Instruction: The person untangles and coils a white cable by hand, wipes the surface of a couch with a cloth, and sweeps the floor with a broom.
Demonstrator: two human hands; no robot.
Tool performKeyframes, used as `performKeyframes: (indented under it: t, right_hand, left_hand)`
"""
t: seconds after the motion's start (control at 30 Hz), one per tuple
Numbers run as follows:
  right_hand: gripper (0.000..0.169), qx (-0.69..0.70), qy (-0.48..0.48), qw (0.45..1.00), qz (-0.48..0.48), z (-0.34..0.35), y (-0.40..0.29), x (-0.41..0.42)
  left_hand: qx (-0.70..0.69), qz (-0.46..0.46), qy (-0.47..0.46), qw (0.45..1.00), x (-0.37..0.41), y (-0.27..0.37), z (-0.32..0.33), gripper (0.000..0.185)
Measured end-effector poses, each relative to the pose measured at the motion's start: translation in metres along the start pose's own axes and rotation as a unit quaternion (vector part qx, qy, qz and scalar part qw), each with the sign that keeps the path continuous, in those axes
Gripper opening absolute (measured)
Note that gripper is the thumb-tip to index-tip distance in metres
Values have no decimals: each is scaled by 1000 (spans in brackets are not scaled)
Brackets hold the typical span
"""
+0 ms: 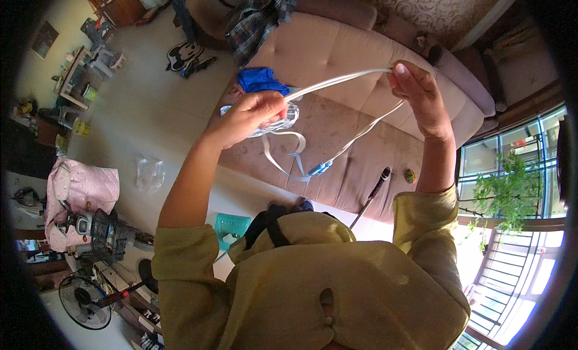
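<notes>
White cords point(336, 81) run doubled between my two raised hands, bowed slightly upward. My left hand point(253, 113) is closed around one end, with a flat pale strip point(271, 156) hanging in a loop below it. My right hand point(417, 95) pinches the other end between thumb and fingers. From below it, twisted strands point(365, 131) slope down to a small light-blue knotted or woven piece point(320, 168), where the strip also meets. Behind my left hand, a clear plastic bag point(289, 117) lies partly hidden on the sofa beside a blue cloth point(262, 80).
A pinkish-brown sofa point(311, 138) spans the space ahead, bearing a plaid garment point(255, 25), a dark stick point(372, 189) and a small patterned ball point(410, 176). A teal dustpan point(232, 226) is on the floor. Left are a basketed scooter point(83, 223) and a fan point(85, 300).
</notes>
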State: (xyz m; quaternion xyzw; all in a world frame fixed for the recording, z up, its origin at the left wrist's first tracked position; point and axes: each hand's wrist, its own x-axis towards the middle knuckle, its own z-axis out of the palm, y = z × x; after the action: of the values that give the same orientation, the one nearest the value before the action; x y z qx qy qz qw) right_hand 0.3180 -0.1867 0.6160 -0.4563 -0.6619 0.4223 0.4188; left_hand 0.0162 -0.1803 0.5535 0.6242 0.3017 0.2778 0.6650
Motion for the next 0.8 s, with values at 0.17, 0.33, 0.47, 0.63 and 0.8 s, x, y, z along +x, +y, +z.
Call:
performKeyframes:
  t: [0.17, 0.33, 0.47, 0.63, 0.8]
  right_hand:
    - [33, 33, -3, 999, 4, 4, 32, 8]
    - [36, 65, -40, 996, 54, 46, 78, 21]
    - [32, 223, -103, 969, 30, 98, 98, 22]
    - [33, 371, -109, 921, 40, 137, 95, 27]
    - [33, 414, -172, 891, 73, 143, 87, 14]
  left_hand:
    - [-51, 18, 63, 997, -9, 19, -1, 30]
    - [-94, 94, 67, 989, 4, 47, 15, 31]
    - [-151, 98, 72, 981, 21, 58, 26, 29]
    - [-232, 114, 49, 965, 37, 56, 31, 28]
    - [-255, 148, 92, 951, 52, 50, 15, 25]
